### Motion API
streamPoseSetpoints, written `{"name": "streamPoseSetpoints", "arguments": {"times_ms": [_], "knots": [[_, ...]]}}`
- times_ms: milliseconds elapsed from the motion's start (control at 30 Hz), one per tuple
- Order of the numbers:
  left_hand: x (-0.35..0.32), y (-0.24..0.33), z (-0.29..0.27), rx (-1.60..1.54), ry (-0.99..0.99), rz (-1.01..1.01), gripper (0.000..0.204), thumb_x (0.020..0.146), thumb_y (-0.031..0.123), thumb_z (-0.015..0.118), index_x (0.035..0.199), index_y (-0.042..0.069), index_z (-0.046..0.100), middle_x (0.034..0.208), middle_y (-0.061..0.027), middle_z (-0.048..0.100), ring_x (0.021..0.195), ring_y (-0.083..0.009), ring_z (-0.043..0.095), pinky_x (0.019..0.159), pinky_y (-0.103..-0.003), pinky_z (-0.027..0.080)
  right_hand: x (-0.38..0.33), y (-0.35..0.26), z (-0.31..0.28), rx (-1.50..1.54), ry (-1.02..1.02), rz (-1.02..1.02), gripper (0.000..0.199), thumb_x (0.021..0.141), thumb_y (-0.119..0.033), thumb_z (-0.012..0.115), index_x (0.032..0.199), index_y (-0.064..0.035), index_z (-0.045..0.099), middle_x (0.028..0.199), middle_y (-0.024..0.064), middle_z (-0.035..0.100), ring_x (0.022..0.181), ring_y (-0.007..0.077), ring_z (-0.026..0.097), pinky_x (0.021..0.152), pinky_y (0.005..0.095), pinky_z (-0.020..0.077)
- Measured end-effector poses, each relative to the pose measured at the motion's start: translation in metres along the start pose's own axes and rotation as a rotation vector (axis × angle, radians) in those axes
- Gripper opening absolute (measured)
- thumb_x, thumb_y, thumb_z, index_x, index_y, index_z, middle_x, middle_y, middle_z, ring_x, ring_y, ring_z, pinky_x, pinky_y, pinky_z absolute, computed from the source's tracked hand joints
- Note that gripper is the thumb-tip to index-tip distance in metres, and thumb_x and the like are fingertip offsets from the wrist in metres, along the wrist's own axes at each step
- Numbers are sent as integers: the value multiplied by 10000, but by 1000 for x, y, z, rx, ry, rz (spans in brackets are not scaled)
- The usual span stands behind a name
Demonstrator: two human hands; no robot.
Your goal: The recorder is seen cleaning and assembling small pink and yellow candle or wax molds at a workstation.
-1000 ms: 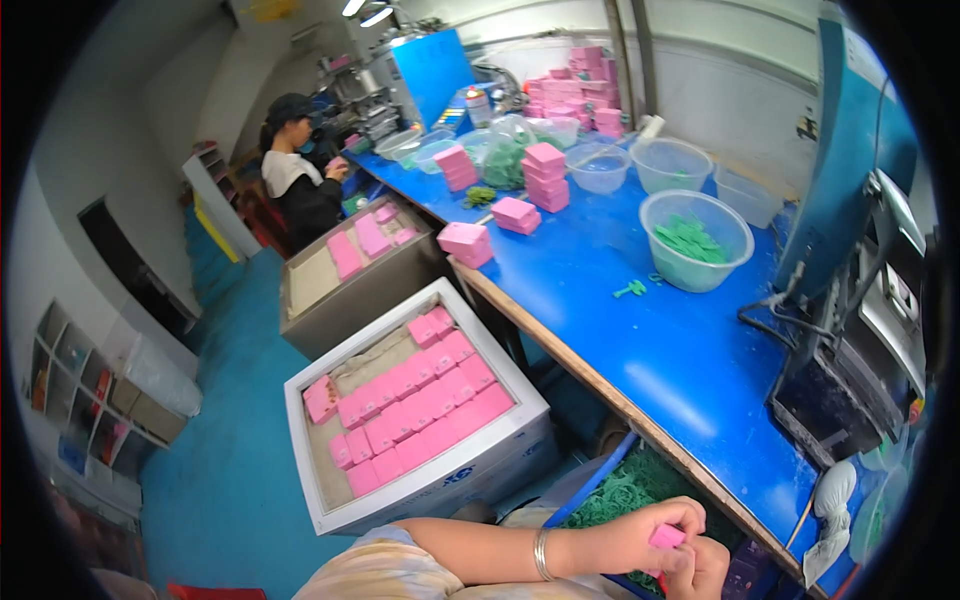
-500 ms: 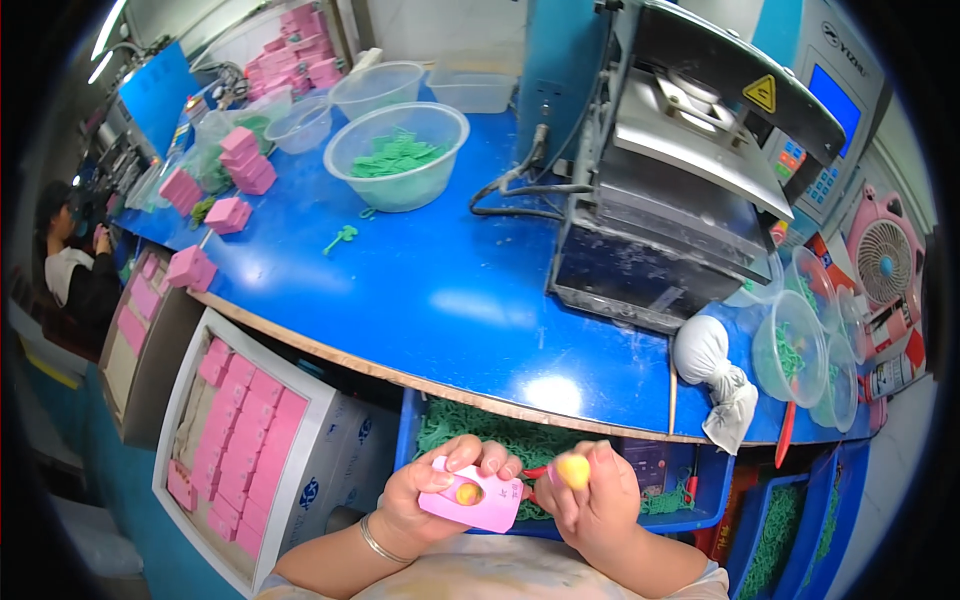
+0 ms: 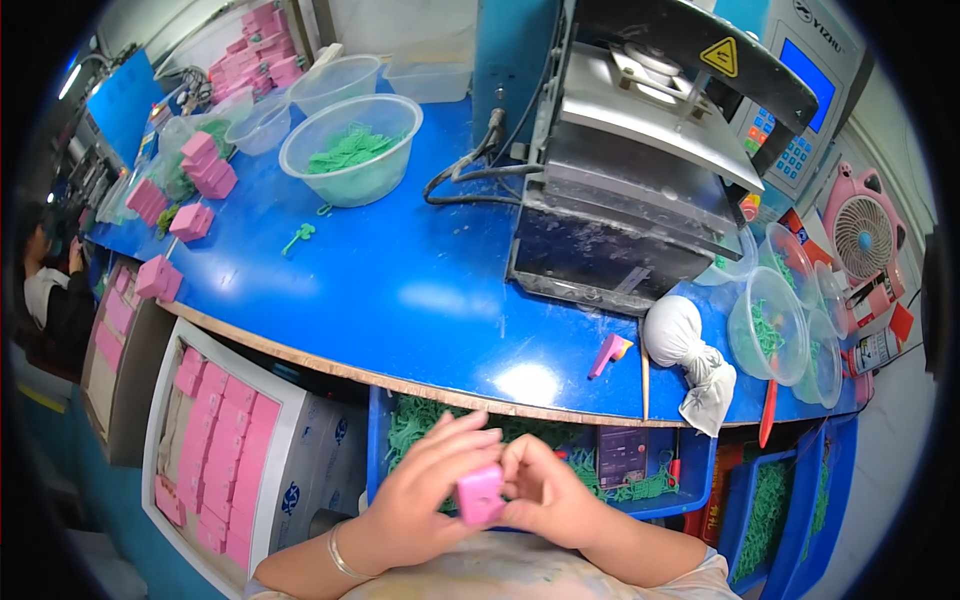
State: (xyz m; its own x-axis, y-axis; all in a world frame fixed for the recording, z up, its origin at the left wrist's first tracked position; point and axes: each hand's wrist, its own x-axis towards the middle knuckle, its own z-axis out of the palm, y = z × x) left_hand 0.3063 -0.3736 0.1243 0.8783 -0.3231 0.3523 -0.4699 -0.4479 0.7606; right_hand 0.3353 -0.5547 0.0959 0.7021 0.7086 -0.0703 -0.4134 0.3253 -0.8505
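Low in front of me, above the drawer, a small pink block [image 3: 480,496] is held between my two hands. My left hand [image 3: 418,497] grips it from the left, several of its fingers stretched out past the block. The curled fingers of my right hand [image 3: 550,497] close on the block's right side; their tips are partly hidden. Beyond the right hand, a small pink piece with a yellow end [image 3: 608,355] lies on the blue table [image 3: 430,270], beside a thin wooden stick [image 3: 645,375].
Under the table edge sits a blue drawer [image 3: 700,490] of green strands. A white box [image 3: 290,430] holds pink blocks. On the table stand a tub of green pieces [image 3: 400,165], a black-and-silver machine [image 3: 600,225], a tied white cloth bundle [image 3: 675,330] and clear cups [image 3: 790,350].
The pink-and-yellow piece now lies on the table; the yellow piece has left my right hand. Both hands have come together on the pink block. The view has shifted slightly.
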Motion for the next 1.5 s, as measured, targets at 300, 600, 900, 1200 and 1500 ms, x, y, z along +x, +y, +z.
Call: {"name": "streamPoseSetpoints", "arguments": {"times_ms": [300, 600, 900, 1200, 1500], "knots": [[-10, -4, 6, -890, 250, -172, 749, 608, 423, 794, 1144, 46, 431, 1260, -216, 449, 1256, -372, 355, 1045, -515, 256, 2, -24, -2, 524, -25, 198, 377, 891, -304, 534, 1079, 13, 456, 1107, 182, 554, 932, 228, 592, 808, 356, 468], [-16, -8, 5, -981, -510, -587, 704, 706, 185, 767, 1265, 20, 372, 1258, -135, 439, 1189, -203, 422, 960, -320, 370, 8, -52, 0, -1133, -394, -448, 283, 737, -238, 682, 945, -54, 630, 1090, 99, 588, 928, 268, 556, 767, 380, 419], [-13, -17, 20, -1653, 314, -576, 618, 865, 632, 345, 859, 29, 479, 748, -70, 498, 669, -160, 471, 635, -300, 415, 4, -10, 12, -1347, -176, -746, 304, 640, -173, 624, 932, -102, 576, 843, 11, 525, 735, 177, 526, 591, 308, 402], [-17, -5, 26, -1157, 387, -720, 528, 949, 469, 288, 1078, -5, 481, 923, -131, 567, 793, -192, 562, 692, -305, 470, 20, -11, 11, -1282, 89, -655, 602, 646, -259, 768, 1180, -75, 559, 1007, 99, 505, 672, 188, 533, 587, 291, 454], [-22, -21, 24, -1538, 201, -491, 579, 912, 516, 346, 993, -35, 504, 845, -142, 560, 632, -163, 522, 562, -286, 437, 18, -17, 5, -869, -3, -556, 210, 762, -36, 650, 954, -8, 571, 907, 111, 542, 768, 232, 590, 656, 338, 490]]}}
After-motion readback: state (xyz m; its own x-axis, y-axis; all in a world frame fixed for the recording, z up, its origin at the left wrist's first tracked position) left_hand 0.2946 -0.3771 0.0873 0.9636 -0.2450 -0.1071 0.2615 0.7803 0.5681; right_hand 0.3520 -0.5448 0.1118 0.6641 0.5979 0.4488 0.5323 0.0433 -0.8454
